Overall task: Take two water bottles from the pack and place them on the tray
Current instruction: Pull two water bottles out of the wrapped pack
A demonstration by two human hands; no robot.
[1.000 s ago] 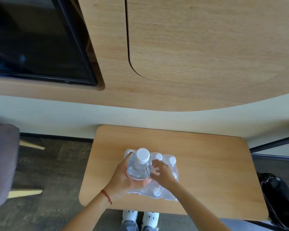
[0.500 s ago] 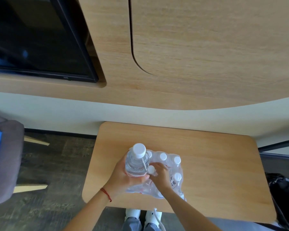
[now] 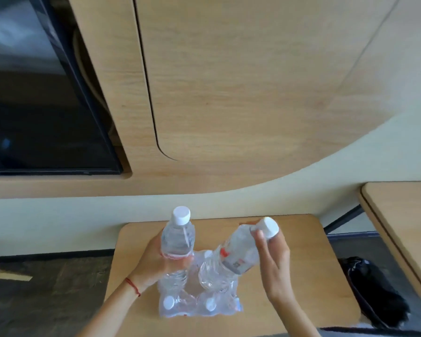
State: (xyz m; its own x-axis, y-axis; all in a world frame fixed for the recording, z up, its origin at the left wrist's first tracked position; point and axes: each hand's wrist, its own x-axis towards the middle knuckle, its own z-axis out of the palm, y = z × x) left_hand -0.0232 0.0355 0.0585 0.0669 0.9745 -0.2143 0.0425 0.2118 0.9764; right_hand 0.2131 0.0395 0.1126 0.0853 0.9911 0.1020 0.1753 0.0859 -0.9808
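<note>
My left hand [image 3: 156, 262] grips a clear water bottle [image 3: 178, 239] with a white cap, held upright above the pack. My right hand [image 3: 274, 261] holds a second bottle [image 3: 236, 254] near its cap, tilted to the right with its base over the pack. The shrink-wrapped pack [image 3: 199, 302] lies on the small wooden table [image 3: 301, 276] beneath both hands, with white caps showing through the plastic. No tray is in view.
A dark screen [image 3: 41, 113] hangs on the wooden wall panel at upper left. Another wooden tabletop [image 3: 404, 229] stands at the right edge. A black bag [image 3: 374, 290] lies on the floor to the right of the small table.
My right hand has pulled a second bottle out of the pack and lifted it, tilted right. My left hand has raised its bottle higher. The camera has shifted left and closer.
</note>
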